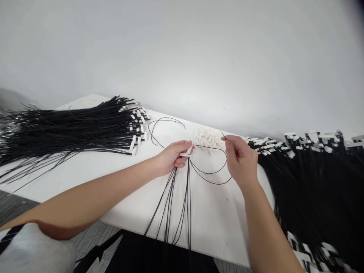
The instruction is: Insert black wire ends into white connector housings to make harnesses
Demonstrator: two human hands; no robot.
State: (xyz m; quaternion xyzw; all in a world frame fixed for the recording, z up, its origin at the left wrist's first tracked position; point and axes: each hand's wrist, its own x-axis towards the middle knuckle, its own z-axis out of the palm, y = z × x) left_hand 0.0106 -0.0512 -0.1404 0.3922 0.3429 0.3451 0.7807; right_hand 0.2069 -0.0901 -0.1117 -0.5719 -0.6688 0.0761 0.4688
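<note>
My left hand [179, 154] is closed round small white plastic connectors [185, 154] above the middle of the table. Several thin black wires [171, 189] hang down from them over the table's front edge. My right hand [238, 155] is pinched, and a thin tip [223, 134] pokes out past its fingertips, too small to make out. Loops of black wire [212, 173] run from the connectors to my right hand, where the fingers hide part of them. Behind the hands lies a pile of loose white connectors [206, 138].
On the white table [125, 197], a thick bundle of black wires [76, 131] with white ends lies at the left. Another large mass of black wires [309, 185] with white connectors hangs at the right. A loose curled wire [165, 118] is at the back, near the wall [182, 57].
</note>
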